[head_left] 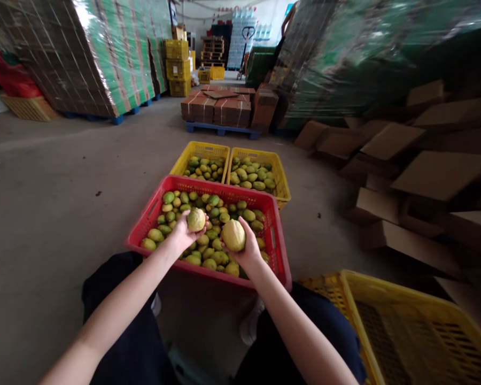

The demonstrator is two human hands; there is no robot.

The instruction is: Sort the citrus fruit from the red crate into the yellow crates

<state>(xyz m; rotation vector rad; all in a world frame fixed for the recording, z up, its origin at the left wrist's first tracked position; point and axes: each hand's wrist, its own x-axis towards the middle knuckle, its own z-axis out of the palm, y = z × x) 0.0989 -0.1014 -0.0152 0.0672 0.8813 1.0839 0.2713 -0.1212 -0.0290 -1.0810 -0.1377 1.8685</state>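
Note:
A red crate [281, 235] stands on the floor before my knees, holding many green and yellow lemons [208, 263]. Above its middle, my left hand [181, 234] is closed around a rough, yellow-green lemon [196, 220]. To the right of it, my right hand [250, 250] grips a larger, paler yellow lemon [233, 236], its thumb along the side. Both fruits are held up over the pile, apart from each other. The undersides of the two lemons and some of my fingers are hidden.
Two yellow crates, left [180, 159] and right [282, 179], with more fruit sit behind the red one. Another yellow crate [347, 299] is beside my right knee. Cardboard boxes [393, 140] heap up at right. A blue pallet [220, 130] bears flat cartons farther off.

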